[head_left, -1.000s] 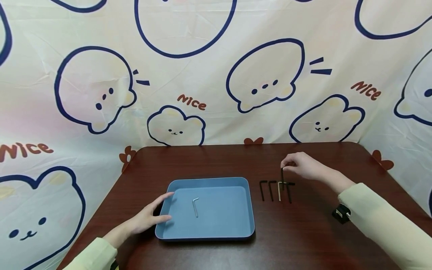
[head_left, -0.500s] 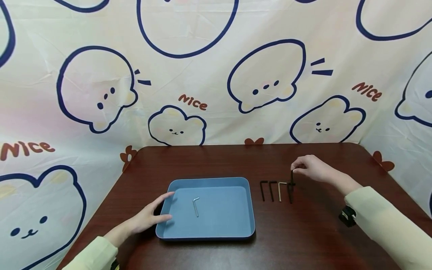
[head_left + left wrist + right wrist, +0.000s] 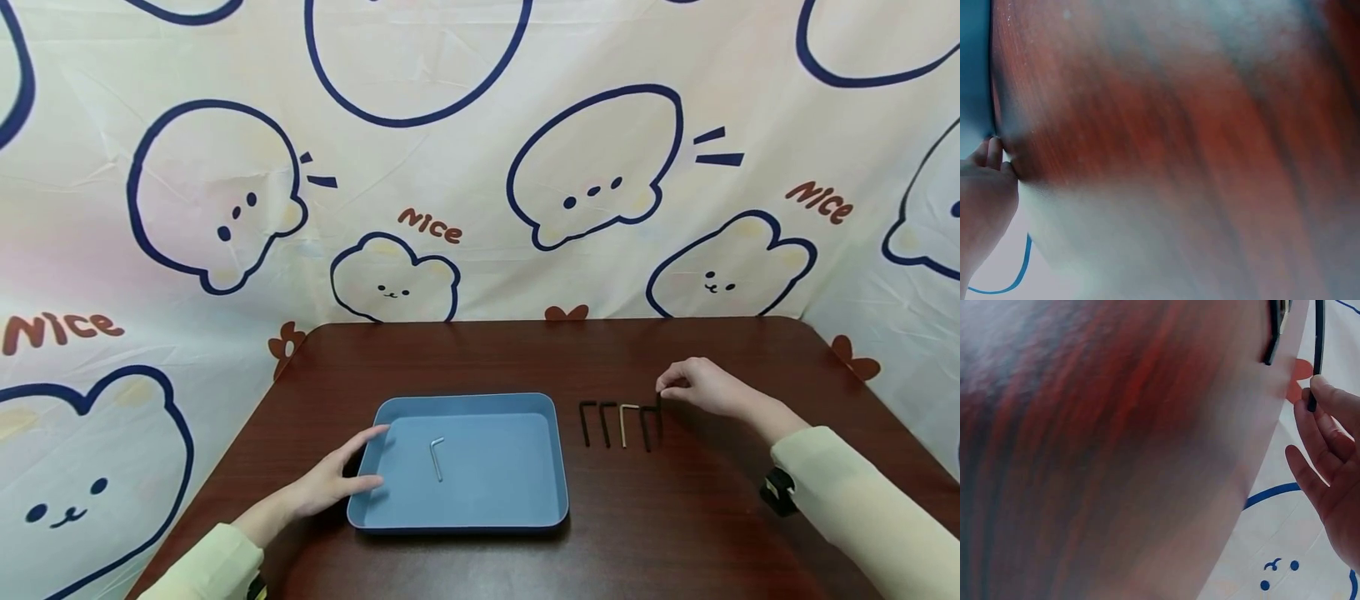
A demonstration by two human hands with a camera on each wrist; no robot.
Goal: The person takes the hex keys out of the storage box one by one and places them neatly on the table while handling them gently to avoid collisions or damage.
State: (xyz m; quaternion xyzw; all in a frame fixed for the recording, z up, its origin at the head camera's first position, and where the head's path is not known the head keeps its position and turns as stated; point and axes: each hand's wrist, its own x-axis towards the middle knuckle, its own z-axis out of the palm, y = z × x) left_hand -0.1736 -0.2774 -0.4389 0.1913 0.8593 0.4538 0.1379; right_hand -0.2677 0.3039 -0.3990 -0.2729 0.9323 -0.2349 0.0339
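My right hand (image 3: 705,387) pinches the end of a black hex key (image 3: 660,417) between thumb and fingers; the key points down at the right end of a row of hex keys. In the right wrist view this dark key (image 3: 1319,337) rises from the fingertips. The row has black keys (image 3: 606,425) and one brass-coloured key (image 3: 623,427), laid side by side. My left hand (image 3: 322,483) rests at the left rim of a blue tray (image 3: 510,521), thumb and index finger stretched over the edge. Inside lies a silver hex key (image 3: 436,462).
A dark reddish-brown wooden table (image 3: 480,358) carries everything. Behind it and at both sides hangs a pale cloth (image 3: 480,167) with cartoon outlines. In the left wrist view the tray's edge (image 3: 975,75) shows at the far left.
The right hand has moved to the right and slightly nearer with the black hex key, from above the brass-coloured key to the row's right end. The left hand stays at the tray.
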